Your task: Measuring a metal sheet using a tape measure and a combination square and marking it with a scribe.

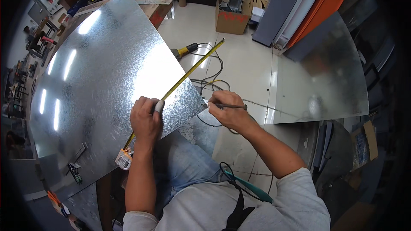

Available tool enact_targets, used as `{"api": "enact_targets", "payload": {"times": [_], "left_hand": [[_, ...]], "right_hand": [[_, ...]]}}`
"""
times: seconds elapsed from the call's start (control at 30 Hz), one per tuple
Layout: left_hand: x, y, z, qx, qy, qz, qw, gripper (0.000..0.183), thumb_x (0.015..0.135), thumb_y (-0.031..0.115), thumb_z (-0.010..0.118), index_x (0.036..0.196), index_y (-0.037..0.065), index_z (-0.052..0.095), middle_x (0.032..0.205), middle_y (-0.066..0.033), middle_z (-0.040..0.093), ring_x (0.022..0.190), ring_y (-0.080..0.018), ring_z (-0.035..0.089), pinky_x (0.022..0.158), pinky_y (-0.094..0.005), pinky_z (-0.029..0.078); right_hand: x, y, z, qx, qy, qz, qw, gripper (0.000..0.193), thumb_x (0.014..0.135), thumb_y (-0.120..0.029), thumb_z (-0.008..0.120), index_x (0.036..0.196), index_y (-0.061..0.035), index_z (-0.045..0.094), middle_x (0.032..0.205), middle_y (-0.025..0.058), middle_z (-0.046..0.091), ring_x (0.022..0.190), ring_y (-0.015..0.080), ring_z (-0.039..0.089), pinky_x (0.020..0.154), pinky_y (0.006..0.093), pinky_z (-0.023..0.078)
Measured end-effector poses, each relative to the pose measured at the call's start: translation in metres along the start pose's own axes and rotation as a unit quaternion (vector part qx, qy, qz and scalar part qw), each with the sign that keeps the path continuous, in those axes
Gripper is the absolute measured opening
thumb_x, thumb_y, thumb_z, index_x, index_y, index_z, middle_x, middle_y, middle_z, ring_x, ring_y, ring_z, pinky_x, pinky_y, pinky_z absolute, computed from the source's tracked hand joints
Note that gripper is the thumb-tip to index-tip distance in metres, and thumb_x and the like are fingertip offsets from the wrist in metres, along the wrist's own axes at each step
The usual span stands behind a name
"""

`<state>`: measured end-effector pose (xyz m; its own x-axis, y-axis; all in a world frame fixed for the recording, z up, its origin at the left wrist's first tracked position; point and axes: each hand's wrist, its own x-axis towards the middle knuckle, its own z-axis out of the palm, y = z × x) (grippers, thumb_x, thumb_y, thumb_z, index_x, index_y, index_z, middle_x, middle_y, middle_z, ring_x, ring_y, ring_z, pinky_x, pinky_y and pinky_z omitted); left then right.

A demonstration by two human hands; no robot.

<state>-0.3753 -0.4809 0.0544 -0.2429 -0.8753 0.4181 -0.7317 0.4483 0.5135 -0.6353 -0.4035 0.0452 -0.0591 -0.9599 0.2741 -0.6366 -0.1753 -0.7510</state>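
Note:
A large shiny galvanized metal sheet [98, 90] spreads out in front of me on the left. Across it runs the yellow blade of a tape measure [188, 73], whose free end sticks out past the sheet's right edge. Its orange and clear case [123, 160] lies near the sheet's front edge, beside my left forearm. My left hand [147, 117] is closed on the blade against the sheet; something pale wraps one finger. At the sheet's right corner, my right hand [229, 111] grips a thin dark pencil-like tool [231, 106], its tip hidden by the fingers.
A small square with a metal rule [75, 172] lies on the sheet's lower left. Behind the sheet's right edge, a yellow and black power tool [186, 50] rests with its dark cable [221, 66] looped over the floor. Farther off stands a filled cardboard box [232, 15]; another sheet [323, 81] is at right.

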Motion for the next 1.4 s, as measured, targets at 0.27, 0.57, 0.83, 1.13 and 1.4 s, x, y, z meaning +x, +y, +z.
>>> {"api": "enact_targets", "payload": {"times": [0.27, 0.57, 0.83, 1.13, 1.4], "left_hand": [[0.0, -0.004, -0.006, -0.02, 0.004, 0.025, 0.999, 0.01, 0.088, 0.015, 0.072, 0.087, 0.005, 0.072, 0.086, -0.0142, 0.063, 0.085, -0.036, 0.063, 0.077, -0.0465, 0.049], [-0.004, -0.013, -0.019, -0.022, 0.01, -0.008, 1.0, 0.013, 0.092, 0.016, 0.069, 0.092, 0.003, 0.07, 0.095, -0.0145, 0.065, 0.094, -0.0372, 0.065, 0.083, -0.0475, 0.051], [0.058, -0.14, -0.097, 0.061, 0.156, -0.068, 0.984, 0.01, 0.095, 0.016, 0.067, 0.096, 0.006, 0.07, 0.103, -0.0131, 0.067, 0.098, -0.0369, 0.066, 0.086, -0.0482, 0.053], [-0.002, -0.25, -0.25, 0.223, 0.153, -0.155, 0.95, 0.061, 0.091, 0.048, 0.074, 0.133, 0.007, 0.062, 0.133, -0.0203, 0.063, 0.123, -0.0405, 0.06, 0.104, -0.0508, 0.05], [-0.208, -0.267, -0.276, 0.319, 0.099, -0.248, 0.909, 0.069, 0.085, 0.034, 0.081, 0.14, 0.001, 0.056, 0.129, -0.0265, 0.064, 0.121, -0.0438, 0.06, 0.104, -0.0498, 0.047]], "right_hand": [[-0.008, -0.061, -0.063, -0.369, -0.079, 0.055, 0.924, 0.012, 0.082, -0.014, 0.07, 0.084, -0.0028, 0.069, 0.068, 0.013, 0.068, 0.065, 0.0269, 0.07, 0.065, 0.0382, 0.054], [-0.069, -0.105, -0.061, -0.093, -0.093, -0.082, 0.988, 0.011, 0.09, -0.012, 0.071, 0.091, -0.001, 0.071, 0.076, 0.0111, 0.072, 0.065, 0.0198, 0.07, 0.062, 0.0314, 0.055], [-0.11, -0.112, 0.025, -0.106, -0.341, -0.165, 0.919, 0.01, 0.086, -0.014, 0.072, 0.092, -0.0075, 0.067, 0.075, 0.0123, 0.066, 0.069, 0.0345, 0.067, 0.062, 0.0439, 0.052], [-0.12, -0.126, 0.06, -0.024, -0.343, -0.142, 0.928, 0.018, 0.096, -0.009, 0.065, 0.111, -0.0064, 0.072, 0.091, 0.0167, 0.073, 0.083, 0.0354, 0.073, 0.073, 0.0421, 0.058], [-0.112, -0.108, 0.093, -0.021, -0.468, -0.138, 0.873, 0.021, 0.1, -0.03, 0.063, 0.102, -0.0094, 0.067, 0.087, 0.0164, 0.071, 0.085, 0.0404, 0.07, 0.074, 0.0501, 0.055]]}}
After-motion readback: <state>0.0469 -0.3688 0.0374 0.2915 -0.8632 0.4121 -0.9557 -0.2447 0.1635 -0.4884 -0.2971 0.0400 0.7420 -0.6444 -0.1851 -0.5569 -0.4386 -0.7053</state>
